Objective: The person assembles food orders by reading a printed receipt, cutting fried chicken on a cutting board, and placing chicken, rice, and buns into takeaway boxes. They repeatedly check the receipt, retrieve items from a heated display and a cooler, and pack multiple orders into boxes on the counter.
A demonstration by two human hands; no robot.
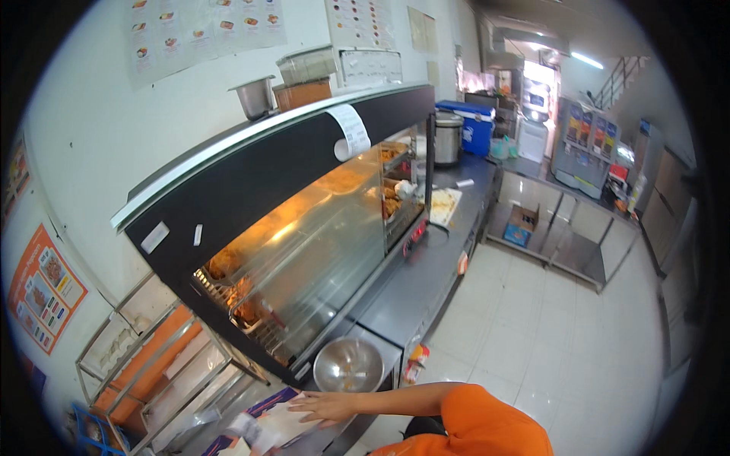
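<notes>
My right hand point(328, 409) reaches in from an orange sleeve at the lower edge. It lies flat with its fingers spread on a white, purple and orange carton or wrapper point(285, 420). A blurred pale item point(247, 429) lies on the carton's left part, too smeared to name. Just beyond my hand stands a shiny steel mixing bowl point(348, 366) with some crumbs or liquid in its bottom. I cannot make out my left hand.
A glass-fronted warming cabinet point(319, 235) with fried food stands along the wall. Tongs with red handles point(415, 237) lie on the steel counter point(395, 304), before a white tray point(443, 207). Left stands a metal rack point(160, 365). A low steel shelf table point(563, 243) stands across the tiled floor.
</notes>
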